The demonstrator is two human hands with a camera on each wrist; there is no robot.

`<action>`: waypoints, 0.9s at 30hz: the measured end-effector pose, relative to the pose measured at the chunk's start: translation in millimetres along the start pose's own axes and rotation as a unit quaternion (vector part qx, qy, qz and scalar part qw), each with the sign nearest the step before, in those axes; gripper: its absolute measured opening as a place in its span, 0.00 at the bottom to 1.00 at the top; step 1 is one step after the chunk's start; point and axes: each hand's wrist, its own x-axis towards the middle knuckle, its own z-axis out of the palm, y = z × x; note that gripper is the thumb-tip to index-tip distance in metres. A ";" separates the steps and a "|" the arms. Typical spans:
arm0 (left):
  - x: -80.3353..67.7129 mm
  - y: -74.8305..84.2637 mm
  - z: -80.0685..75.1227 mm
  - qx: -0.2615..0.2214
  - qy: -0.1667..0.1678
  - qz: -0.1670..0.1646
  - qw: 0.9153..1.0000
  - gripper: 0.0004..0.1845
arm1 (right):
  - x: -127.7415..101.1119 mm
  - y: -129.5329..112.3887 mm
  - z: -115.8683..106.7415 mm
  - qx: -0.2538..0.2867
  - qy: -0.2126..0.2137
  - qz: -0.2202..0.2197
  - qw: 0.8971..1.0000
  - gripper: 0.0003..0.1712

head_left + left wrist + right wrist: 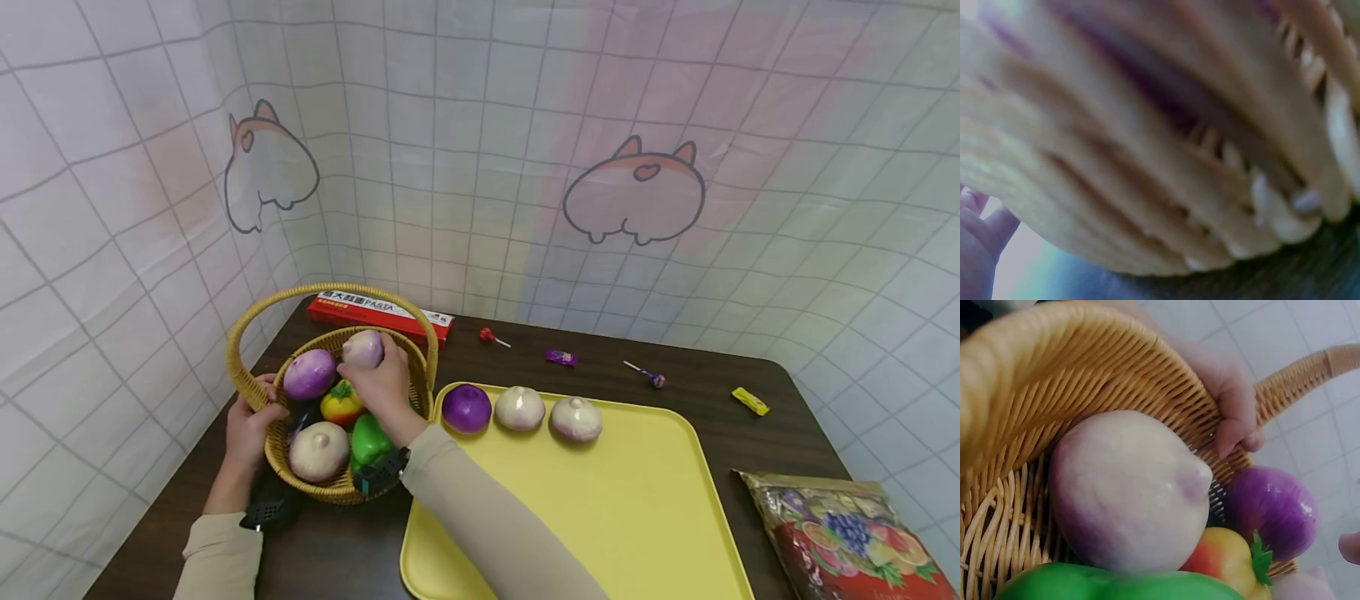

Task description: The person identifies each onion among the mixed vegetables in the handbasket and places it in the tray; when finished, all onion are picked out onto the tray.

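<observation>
A wicker basket (330, 487) with a hoop handle stands at the table's left. My left hand (258, 410) grips its left rim; in the left wrist view the weave (1147, 156) fills the frame in a blur. My right hand (381, 379) reaches into the basket and holds a pale purple onion (363, 347) at the far side. Inside lie a purple onion (309, 374), a pale onion (318, 451), a yellow-red pepper (341, 403) and a green pepper (369, 439). On the yellow tray (600, 517) sit a purple onion (467, 408) and two pale onions (521, 408) (576, 418).
A red pasta box (382, 312) lies behind the basket. Two lollipops (492, 337) (648, 375), a purple candy (561, 357) and a yellow candy (750, 401) lie along the far edge of the dark table (697, 392). A fruit-printed bag (840, 533) sits at the front right. Curtain walls close in behind.
</observation>
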 end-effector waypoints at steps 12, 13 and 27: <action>-0.9 1.5 1.2 0.010 -0.003 0.001 1.000 0.09 | 15.6 9.4 9.8 -0.024 0.025 -0.025 0.999 0.46; -1.2 1.3 1.2 0.011 -0.003 0.002 1.000 0.10 | 17.3 10.8 9.8 -0.030 0.025 -0.029 0.999 0.46; -3.3 0.4 -0.7 0.019 -0.009 0.025 0.999 0.10 | 25.1 18.3 11.8 -0.104 -0.001 -0.063 0.993 0.39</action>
